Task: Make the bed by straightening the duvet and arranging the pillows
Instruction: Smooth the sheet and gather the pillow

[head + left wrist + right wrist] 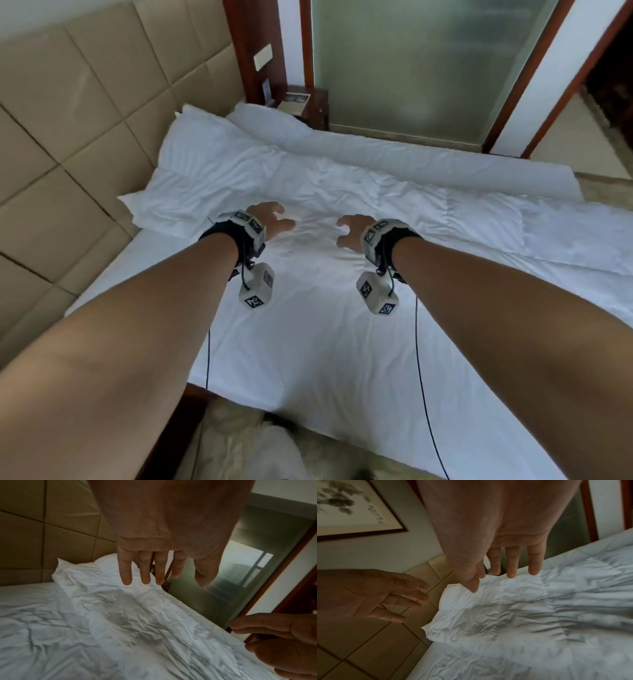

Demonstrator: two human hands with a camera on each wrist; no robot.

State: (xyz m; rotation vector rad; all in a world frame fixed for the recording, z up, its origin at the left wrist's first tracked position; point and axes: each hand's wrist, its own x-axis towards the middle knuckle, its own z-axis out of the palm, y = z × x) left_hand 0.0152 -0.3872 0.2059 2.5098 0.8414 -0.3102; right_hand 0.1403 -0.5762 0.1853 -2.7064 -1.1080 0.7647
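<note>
A white wrinkled duvet lies across the far half of the bed, its near edge folded back, with bare white sheet in front. My left hand and right hand hover side by side just above the duvet's near edge, fingers straight and spread, holding nothing. The left wrist view has my left hand above the duvet, with my right hand at the lower right. From the right wrist, my right hand hangs over the duvet, my left hand beside it. A white pillow sits at the far corner.
A padded beige headboard runs along the left. A dark wooden nightstand stands beyond the bed beside a frosted glass panel. Pale carpet shows at the bed's near side. A framed picture hangs on the wall.
</note>
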